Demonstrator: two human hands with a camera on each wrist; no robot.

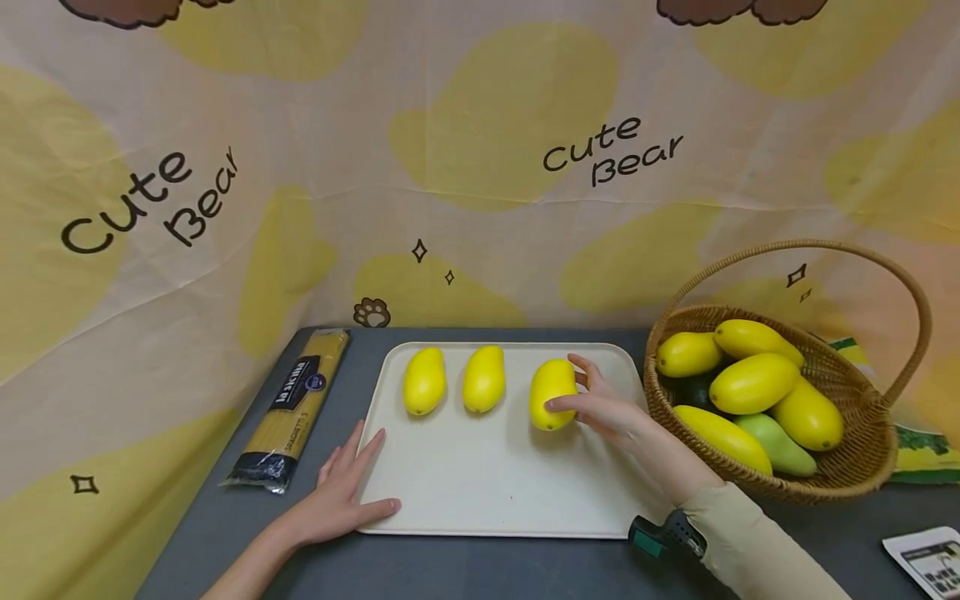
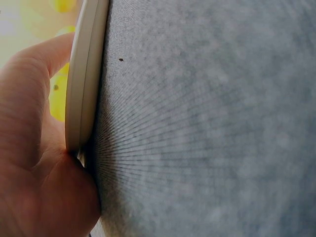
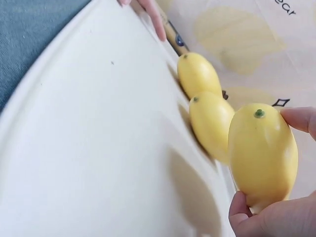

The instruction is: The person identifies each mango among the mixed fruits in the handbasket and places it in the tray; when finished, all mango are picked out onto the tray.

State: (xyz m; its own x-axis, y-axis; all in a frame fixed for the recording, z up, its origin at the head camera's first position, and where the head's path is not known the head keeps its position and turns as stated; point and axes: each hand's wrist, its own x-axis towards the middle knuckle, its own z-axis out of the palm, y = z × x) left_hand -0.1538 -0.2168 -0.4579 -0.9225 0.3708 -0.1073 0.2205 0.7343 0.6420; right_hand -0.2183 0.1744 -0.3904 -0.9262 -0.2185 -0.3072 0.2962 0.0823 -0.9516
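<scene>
In the head view a white tray (image 1: 457, 487) lies on the dark table, with two yellow mangoes, a left mango (image 1: 424, 382) and a middle mango (image 1: 483, 379), side by side in its far part. My right hand (image 1: 611, 412) pinches a third yellow mango (image 1: 552, 392) between thumb and fingers. The right wrist view shows this held mango (image 3: 261, 153) raised off the tray, its shadow apart from it. My left hand (image 1: 341, 487) rests at the tray's near left corner, fingers spread along the edge and thumb over the rim (image 2: 81, 94).
At right stands a wicker basket (image 1: 877, 450) with a tall handle, holding several yellow mangoes, a green fruit (image 1: 776, 443) and a dark item (image 1: 693, 390). A spaghetti pack (image 1: 292, 412) lies left of the tray. A printed cloth (image 1: 480, 167) hangs behind; a white card (image 1: 930, 558) lies front right.
</scene>
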